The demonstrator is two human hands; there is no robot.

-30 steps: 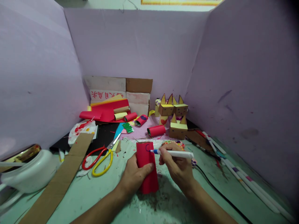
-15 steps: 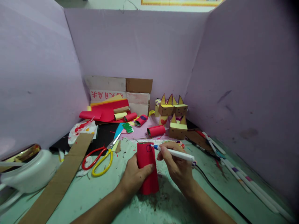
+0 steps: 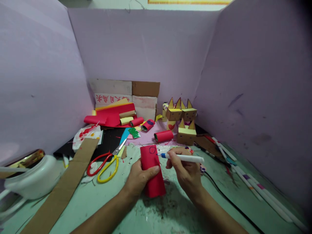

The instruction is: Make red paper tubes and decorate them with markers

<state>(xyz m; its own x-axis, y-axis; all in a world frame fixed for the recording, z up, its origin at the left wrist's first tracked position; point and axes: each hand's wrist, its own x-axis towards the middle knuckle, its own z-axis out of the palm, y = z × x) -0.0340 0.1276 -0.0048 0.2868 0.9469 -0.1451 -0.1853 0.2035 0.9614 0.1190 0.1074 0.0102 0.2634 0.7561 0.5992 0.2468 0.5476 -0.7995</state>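
My left hand (image 3: 138, 179) wraps round a red paper-covered tube (image 3: 151, 170) lying on the green table, thumb across its front. A small drawn circle (image 3: 152, 149) shows near the tube's far end. My right hand (image 3: 184, 170) grips a white marker pen (image 3: 185, 158) with a blue tip. The tip rests at the tube's right edge, just below the circle.
Red-and-yellow scissors (image 3: 106, 162) lie left of the tube, beside a long cardboard strip (image 3: 64, 187). A white bowl (image 3: 29, 175) sits at far left. More red rolls (image 3: 163, 136), cardboard cat boxes (image 3: 185, 135) and paper sheets (image 3: 112, 117) stand behind. Pens (image 3: 246, 180) and a black cable (image 3: 226, 200) lie right. Purple walls enclose the table.
The tube has turned a little under my left hand, so the drawn circle sits more central. The marker tip has moved from the circle to the tube's right edge.
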